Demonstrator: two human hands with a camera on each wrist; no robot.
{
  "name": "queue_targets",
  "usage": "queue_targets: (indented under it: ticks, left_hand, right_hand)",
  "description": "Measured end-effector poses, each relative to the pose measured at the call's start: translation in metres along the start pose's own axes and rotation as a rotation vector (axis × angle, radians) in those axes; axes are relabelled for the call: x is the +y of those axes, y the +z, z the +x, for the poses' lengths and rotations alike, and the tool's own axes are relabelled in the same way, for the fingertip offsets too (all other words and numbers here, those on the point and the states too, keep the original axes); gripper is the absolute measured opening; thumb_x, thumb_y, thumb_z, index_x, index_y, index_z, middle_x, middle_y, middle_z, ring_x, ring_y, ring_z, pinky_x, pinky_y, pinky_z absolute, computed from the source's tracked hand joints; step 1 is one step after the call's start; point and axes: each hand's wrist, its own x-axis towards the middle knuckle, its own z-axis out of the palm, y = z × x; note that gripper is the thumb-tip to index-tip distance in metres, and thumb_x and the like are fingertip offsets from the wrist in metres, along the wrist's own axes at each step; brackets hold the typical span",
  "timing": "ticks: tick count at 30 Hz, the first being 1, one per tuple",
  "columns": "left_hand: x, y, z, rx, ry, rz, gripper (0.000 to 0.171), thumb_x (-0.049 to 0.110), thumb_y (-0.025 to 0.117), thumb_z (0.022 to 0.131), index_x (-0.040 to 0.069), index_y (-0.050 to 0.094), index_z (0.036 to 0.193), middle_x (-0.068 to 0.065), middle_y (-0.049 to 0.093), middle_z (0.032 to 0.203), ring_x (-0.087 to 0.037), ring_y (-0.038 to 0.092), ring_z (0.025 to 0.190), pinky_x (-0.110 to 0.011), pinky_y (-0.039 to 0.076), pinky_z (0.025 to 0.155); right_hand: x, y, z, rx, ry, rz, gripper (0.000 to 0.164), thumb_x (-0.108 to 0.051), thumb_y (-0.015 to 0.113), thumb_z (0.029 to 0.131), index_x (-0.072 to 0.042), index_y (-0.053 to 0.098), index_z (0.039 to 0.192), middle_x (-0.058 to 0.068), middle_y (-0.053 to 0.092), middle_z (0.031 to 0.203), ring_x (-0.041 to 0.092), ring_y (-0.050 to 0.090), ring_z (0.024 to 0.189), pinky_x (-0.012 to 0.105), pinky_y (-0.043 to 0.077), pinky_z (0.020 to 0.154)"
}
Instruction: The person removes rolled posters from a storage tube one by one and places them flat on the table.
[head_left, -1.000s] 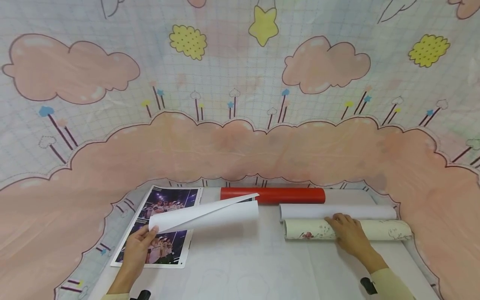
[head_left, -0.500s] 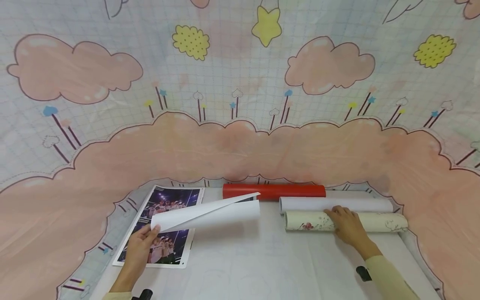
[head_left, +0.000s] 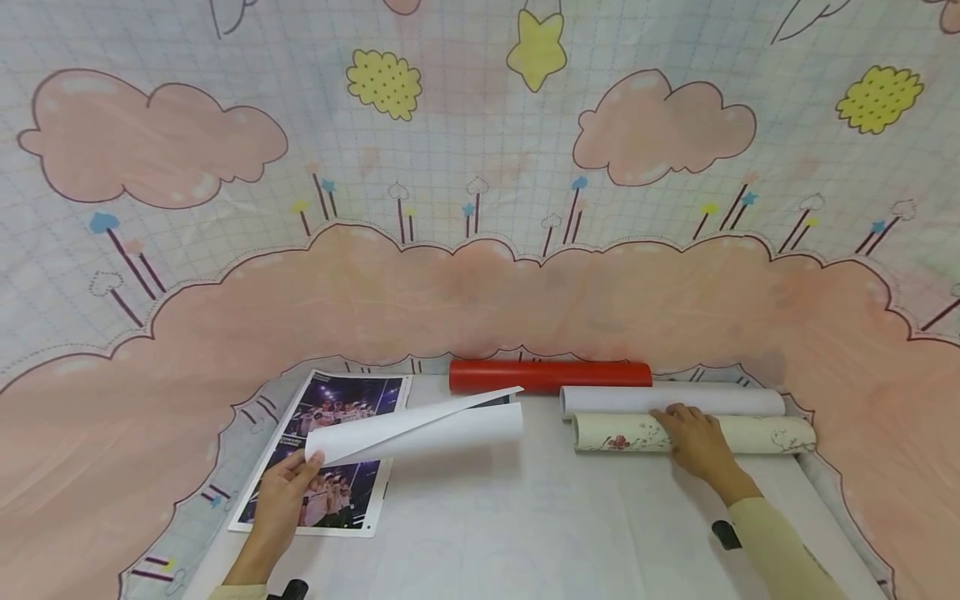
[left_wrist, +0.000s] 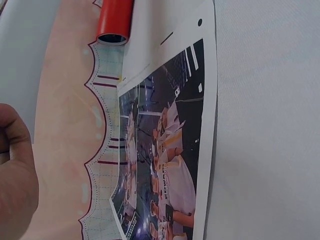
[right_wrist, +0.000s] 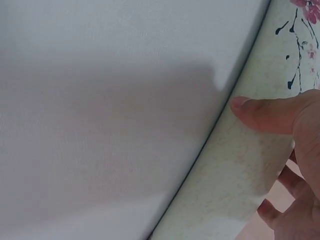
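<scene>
In the head view my left hand pinches the left end of a loosely rolled sheet of white paper, which is lifted over the table and slants up to the right. Beneath it lies a printed photo sheet with group pictures. My right hand grips a cream roll of paper with a flower print from above. The right wrist view has the thumb on the roll's near side and the other fingers over its far side. A white roll lies along the cream roll's far side.
A red tube lies at the table's back edge, behind the white roll. White cloth or paper covers the table. A patterned cloth with clouds hangs around the back and sides.
My right hand has moved the cream flowered roll away from me, and the white roll and red tube have shifted back too. The left hand keeps the rolled sheet nearly in place.
</scene>
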Motion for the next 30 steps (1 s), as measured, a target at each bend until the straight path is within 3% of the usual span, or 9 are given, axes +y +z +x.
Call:
queue_targets:
  ticks: [3, 5, 11, 18, 21, 24, 25, 30]
  left_hand:
    - [-0.001, 0.000, 0.000, -0.013, -0.003, 0.030, 0.044, 0.028, 0.059, 0.099, -0.005, 0.055, 0.127, 0.011, 0.059, 0.073, -0.005, 0.050, 0.067, -0.024, 0.043, 0.062]
    - [-0.001, 0.000, 0.000, -0.023, -0.003, 0.041, 0.049, 0.028, 0.057, 0.100, -0.009, 0.051, 0.131, 0.011, 0.058, 0.073, -0.005, 0.049, 0.068, -0.023, 0.042, 0.063]
    - [-0.002, 0.001, 0.000, -0.029, 0.002, 0.045, 0.048, 0.028, 0.056, 0.101, -0.008, 0.051, 0.132, 0.012, 0.058, 0.074, -0.005, 0.049, 0.069, -0.023, 0.042, 0.064]
    - [0.001, 0.004, -0.003, -0.006, 0.015, 0.016, 0.039, 0.026, 0.059, 0.099, -0.005, 0.057, 0.123, 0.008, 0.057, 0.072, -0.006, 0.050, 0.068, -0.022, 0.043, 0.063]
    - [0.005, 0.007, -0.007, -0.008, 0.040, -0.002, 0.030, 0.025, 0.060, 0.099, 0.001, 0.062, 0.115, 0.007, 0.057, 0.071, -0.007, 0.051, 0.067, -0.021, 0.044, 0.062]
    - [0.011, 0.013, -0.011, -0.024, 0.065, -0.037, 0.022, 0.023, 0.061, 0.098, 0.004, 0.064, 0.109, 0.006, 0.057, 0.069, -0.006, 0.051, 0.065, -0.020, 0.043, 0.056]
    - [0.013, 0.015, -0.012, -0.030, 0.075, -0.043, 0.016, 0.022, 0.061, 0.098, 0.010, 0.066, 0.106, 0.007, 0.057, 0.068, -0.006, 0.052, 0.064, -0.020, 0.043, 0.053]
    - [0.024, 0.031, -0.012, -0.065, 0.087, -0.018, 0.031, 0.019, 0.060, 0.099, -0.003, 0.062, 0.121, 0.009, 0.057, 0.069, -0.005, 0.051, 0.063, -0.019, 0.040, 0.048]
  right_hand:
    - [0.000, 0.000, 0.000, -0.017, 0.014, 0.003, 0.064, 0.004, 0.078, 0.072, -0.010, 0.059, 0.132, 0.018, 0.060, 0.118, 0.045, 0.054, 0.112, 0.070, 0.042, 0.091]
    - [-0.001, -0.001, 0.000, -0.032, 0.029, 0.001, 0.065, 0.002, 0.078, 0.073, -0.011, 0.058, 0.133, 0.019, 0.060, 0.120, 0.045, 0.053, 0.114, 0.071, 0.041, 0.092]
    - [-0.009, -0.004, -0.005, -0.042, 0.080, 0.016, 0.068, -0.003, 0.080, 0.075, -0.011, 0.053, 0.138, 0.023, 0.056, 0.129, 0.049, 0.048, 0.120, 0.072, 0.037, 0.096]
    - [-0.019, -0.011, -0.013, -0.010, 0.102, 0.028, 0.075, -0.008, 0.082, 0.074, -0.009, 0.048, 0.141, 0.025, 0.050, 0.135, 0.048, 0.043, 0.126, 0.071, 0.033, 0.100]
    - [-0.028, -0.016, -0.016, 0.041, 0.091, 0.038, 0.075, -0.009, 0.083, 0.074, -0.009, 0.048, 0.141, 0.024, 0.050, 0.135, 0.048, 0.042, 0.126, 0.071, 0.033, 0.099]
    - [-0.041, -0.023, -0.020, 0.143, 0.059, 0.055, 0.074, -0.010, 0.084, 0.072, -0.009, 0.051, 0.138, 0.022, 0.053, 0.130, 0.046, 0.045, 0.123, 0.069, 0.036, 0.096]
    - [-0.046, -0.026, -0.021, 0.183, 0.048, 0.065, 0.072, -0.010, 0.084, 0.072, -0.009, 0.052, 0.136, 0.021, 0.054, 0.129, 0.045, 0.046, 0.121, 0.068, 0.037, 0.095]
    - [-0.076, -0.047, -0.023, 0.374, -0.012, 0.116, 0.060, -0.010, 0.083, 0.073, -0.006, 0.059, 0.127, 0.020, 0.059, 0.121, 0.042, 0.051, 0.115, 0.064, 0.040, 0.092]
